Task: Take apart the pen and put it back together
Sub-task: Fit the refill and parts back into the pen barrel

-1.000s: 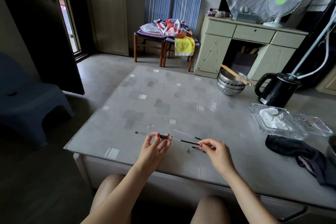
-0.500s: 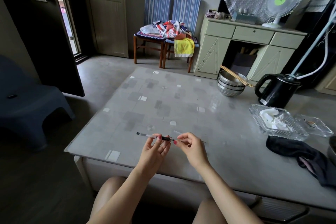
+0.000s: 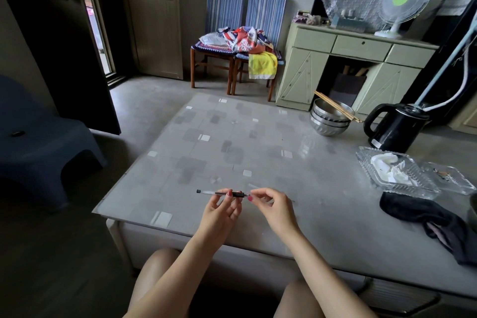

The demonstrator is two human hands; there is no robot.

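Note:
My left hand [image 3: 224, 210] pinches the pen barrel [image 3: 210, 192], a clear tube with a black end cap on the left and a black ribbed grip by my fingers, held level just above the table's near edge. My right hand [image 3: 273, 205] is closed at the barrel's right end, fingertips pinching a small part there; the part itself is hidden by the fingers. A thin clear piece [image 3: 254, 186] lies on the table just behind my right hand.
The grey glass-topped table [image 3: 232, 152] carries stacked steel bowls with chopsticks [image 3: 330, 119], a black kettle [image 3: 396, 126], glass trays [image 3: 395, 173] and a dark cloth [image 3: 426, 219] on the right. A blue plastic stool [image 3: 38, 142] stands left.
My right hand moved left from the loose parts on the table to the barrel's right end and now pinches there. The refill no longer shows outside the barrel. Left hand has barely shifted.

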